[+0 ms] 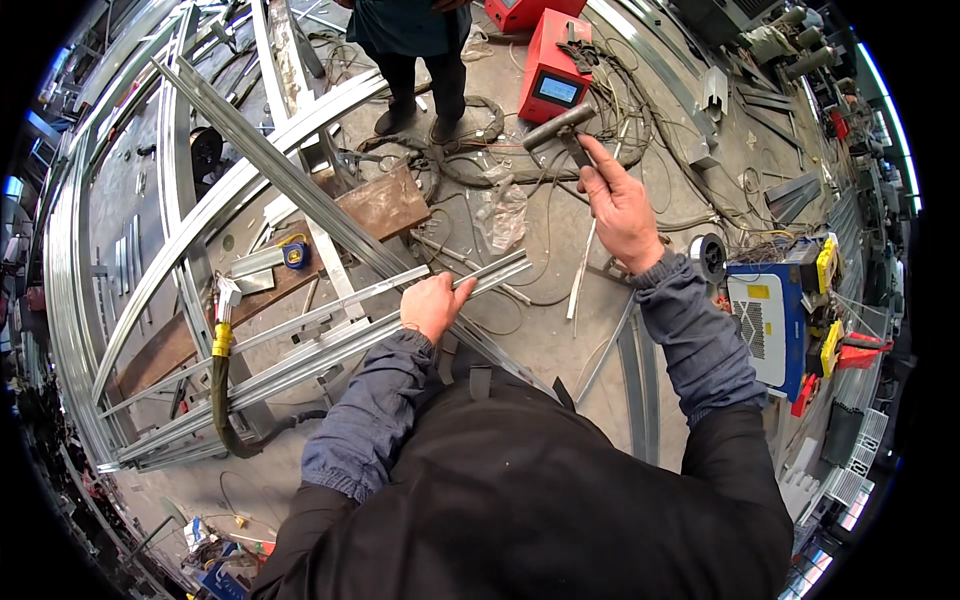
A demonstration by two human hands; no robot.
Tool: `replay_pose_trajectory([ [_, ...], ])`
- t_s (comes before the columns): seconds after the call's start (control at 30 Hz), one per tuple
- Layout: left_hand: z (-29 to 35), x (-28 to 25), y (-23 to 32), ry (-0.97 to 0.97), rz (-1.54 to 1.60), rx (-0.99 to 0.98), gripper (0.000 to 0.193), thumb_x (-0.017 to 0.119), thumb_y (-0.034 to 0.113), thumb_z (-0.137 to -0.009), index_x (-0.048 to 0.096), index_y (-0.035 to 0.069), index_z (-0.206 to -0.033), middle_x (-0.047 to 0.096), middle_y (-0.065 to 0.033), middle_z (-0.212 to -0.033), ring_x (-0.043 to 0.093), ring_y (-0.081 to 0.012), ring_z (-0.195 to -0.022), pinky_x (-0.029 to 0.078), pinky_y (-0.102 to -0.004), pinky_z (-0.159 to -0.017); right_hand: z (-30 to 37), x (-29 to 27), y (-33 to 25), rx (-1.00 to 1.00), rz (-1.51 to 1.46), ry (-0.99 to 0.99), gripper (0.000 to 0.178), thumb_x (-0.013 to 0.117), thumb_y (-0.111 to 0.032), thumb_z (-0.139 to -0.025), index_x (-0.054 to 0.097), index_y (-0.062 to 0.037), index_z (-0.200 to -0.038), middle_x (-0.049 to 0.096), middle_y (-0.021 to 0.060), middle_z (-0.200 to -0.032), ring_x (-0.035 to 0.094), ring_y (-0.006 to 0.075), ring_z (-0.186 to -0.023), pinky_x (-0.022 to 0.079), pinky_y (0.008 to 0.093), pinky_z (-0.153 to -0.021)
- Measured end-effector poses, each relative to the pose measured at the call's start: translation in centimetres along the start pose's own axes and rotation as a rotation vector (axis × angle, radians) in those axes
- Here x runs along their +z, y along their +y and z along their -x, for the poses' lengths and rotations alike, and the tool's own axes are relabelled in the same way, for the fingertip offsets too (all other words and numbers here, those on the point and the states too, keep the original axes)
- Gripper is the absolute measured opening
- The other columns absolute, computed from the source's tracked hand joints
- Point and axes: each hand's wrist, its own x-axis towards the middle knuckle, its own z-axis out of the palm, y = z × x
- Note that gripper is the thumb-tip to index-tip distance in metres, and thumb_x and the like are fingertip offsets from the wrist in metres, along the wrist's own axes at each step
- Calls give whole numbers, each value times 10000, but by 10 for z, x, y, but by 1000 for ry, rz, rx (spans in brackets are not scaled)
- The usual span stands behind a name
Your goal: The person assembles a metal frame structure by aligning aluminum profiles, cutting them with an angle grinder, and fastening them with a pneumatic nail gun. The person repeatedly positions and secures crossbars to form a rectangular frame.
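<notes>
My right hand (622, 215) is raised, its fingers wrapped round the handle of a hammer (556, 128). The hammer's dark cylindrical head points up and away from me. My left hand (432, 305) grips a long grooved metal rail (495, 272) near its free end. That rail runs off to the lower left, over a metal frame. Just beyond the left hand, another long metal profile (290, 180) slants across the rails. A welding torch (222, 340) with a yellow collar hangs on the frame, and a blue tape measure (296, 254) lies on it.
A person (420, 50) stands ahead beside coiled cables. A red machine with a screen (552, 75) is on the floor near them. To my right are a blue and white machine (765, 320) and a wire spool (707, 257). Rusty plate (385, 205) lies near the frame.
</notes>
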Motion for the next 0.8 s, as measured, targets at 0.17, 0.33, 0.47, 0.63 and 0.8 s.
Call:
replay_pose_trajectory([
  [0.17,0,9,1,2,1,56,662,582,650,-1054,712,37,-843,756,-210,-827,751,-423,-822,579,-540,-731,45,14,62,-98,592,-673,404,643,-150,-1080,668,-128,-1483,770,255,-1142,762,432,-1017,603,462,-874],
  [0.33,-2,2,-1,-13,19,22,667,577,654,-1051,721,38,-839,749,-210,-816,749,-425,-815,573,-547,-721,-6,-10,1,-101,-56,-49,431,646,-176,-1126,628,-98,-1549,741,86,-919,658,151,-801,550,339,-745],
  [0.47,1,5,-6,-9,5,21,663,579,645,-1054,726,36,-837,754,-209,-820,753,-422,-814,579,-542,-718,-13,-25,-27,-98,-141,186,445,636,-186,-1138,600,-67,-1565,618,21,-841,520,91,-741,476,280,-668],
  [0.63,-7,4,-4,-48,27,83,656,580,634,-1061,732,38,-833,763,-209,-825,760,-418,-803,589,-535,-703,63,17,67,3,723,-754,454,609,-155,-1111,604,-127,-1564,767,258,-1235,796,346,-943,603,420,-821],
  [0.8,7,2,-2,-43,31,61,661,597,632,-1054,726,26,-822,761,-205,-817,758,-414,-788,596,-522,-710,34,-5,40,159,2,-151,430,649,-166,-1119,638,-138,-1548,710,46,-935,671,144,-829,556,317,-781],
])
